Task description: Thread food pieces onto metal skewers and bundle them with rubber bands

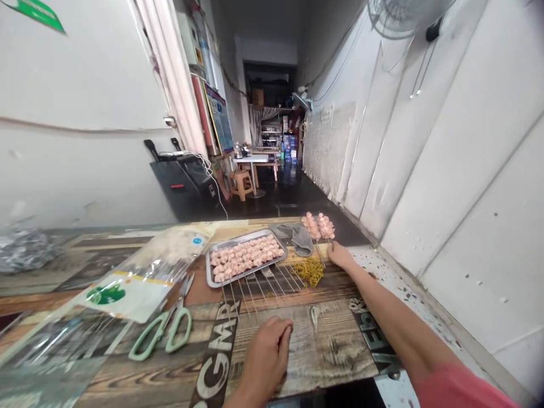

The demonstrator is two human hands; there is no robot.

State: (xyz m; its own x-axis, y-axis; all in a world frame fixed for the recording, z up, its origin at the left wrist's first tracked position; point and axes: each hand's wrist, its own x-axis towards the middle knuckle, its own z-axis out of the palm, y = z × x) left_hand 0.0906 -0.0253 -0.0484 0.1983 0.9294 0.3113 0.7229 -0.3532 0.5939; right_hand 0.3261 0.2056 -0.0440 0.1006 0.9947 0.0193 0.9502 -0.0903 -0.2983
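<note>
Currently: tray (208, 268), centre, looking nearly full of meat skewers (246, 258) — two more skewers (326, 226), far right, apparently not yet added, pinched by right hand (339, 255) — left hand (268, 348), near, curled, nothing visibly held.

Pink skewered meat (326, 226), silver tray (208, 269), yellow rubber bands (310, 273), green-handled scissors (175, 306), wood-patterned tabletop (340, 340)

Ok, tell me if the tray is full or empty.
The tray is nearly full: meat lies in close rows over most of its floor.
</note>
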